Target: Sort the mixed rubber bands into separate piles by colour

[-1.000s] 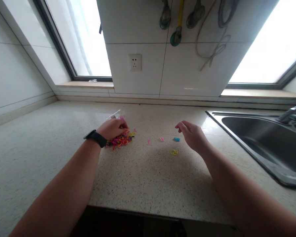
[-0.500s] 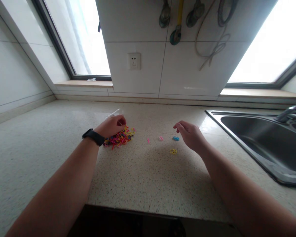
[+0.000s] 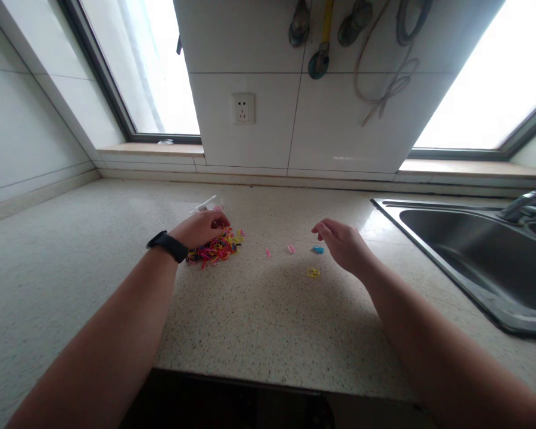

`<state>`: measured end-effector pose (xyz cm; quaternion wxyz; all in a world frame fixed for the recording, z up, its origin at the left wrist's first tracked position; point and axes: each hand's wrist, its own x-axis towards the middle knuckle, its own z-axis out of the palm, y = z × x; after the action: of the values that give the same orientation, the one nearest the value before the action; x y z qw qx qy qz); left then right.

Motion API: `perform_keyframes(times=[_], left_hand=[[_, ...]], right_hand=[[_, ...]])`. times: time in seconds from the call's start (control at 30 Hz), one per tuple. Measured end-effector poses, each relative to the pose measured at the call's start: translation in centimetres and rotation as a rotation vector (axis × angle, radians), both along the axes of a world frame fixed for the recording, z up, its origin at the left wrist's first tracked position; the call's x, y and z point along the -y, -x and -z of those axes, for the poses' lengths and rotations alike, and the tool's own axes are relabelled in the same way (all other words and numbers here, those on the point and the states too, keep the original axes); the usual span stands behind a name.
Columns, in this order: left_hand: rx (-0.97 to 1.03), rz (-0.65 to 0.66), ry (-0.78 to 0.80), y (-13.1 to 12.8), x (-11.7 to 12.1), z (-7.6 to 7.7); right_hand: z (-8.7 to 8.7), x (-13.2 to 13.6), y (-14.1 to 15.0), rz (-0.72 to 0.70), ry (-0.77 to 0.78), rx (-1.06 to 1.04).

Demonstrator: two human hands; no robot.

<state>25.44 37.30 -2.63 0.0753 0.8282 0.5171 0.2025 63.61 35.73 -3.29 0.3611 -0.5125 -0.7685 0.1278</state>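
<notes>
Shifted slightly leftward, the curled left hand (image 3: pixel 201 229), grip unclear, partly hides the colorful pile (image 3: pixel 217 249) beside a clear bag (image 3: pixel 204 204).

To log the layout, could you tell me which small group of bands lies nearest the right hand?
The blue bands, beside the right hand; the yellow and pink ones lie farther off.
</notes>
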Motion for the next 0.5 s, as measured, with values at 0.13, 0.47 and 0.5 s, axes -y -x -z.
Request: perform_keyframes(times=[0.13, 0.47, 0.5], left_hand=[[-0.068, 0.062, -0.031, -0.32, 0.3, -0.39], [-0.023, 0.007, 0.036, -0.51, 0.6, -0.66], [-0.001, -0.001, 0.036, -0.58, 0.61, -0.69]], right_hand=[[-0.19, 0.17, 0.11, 0.001, 0.005, 0.009], [-0.13, 0.18, 0.11, -0.022, -0.006, 0.019], [-0.12, 0.18, 0.1, -0.023, -0.007, 0.02]])
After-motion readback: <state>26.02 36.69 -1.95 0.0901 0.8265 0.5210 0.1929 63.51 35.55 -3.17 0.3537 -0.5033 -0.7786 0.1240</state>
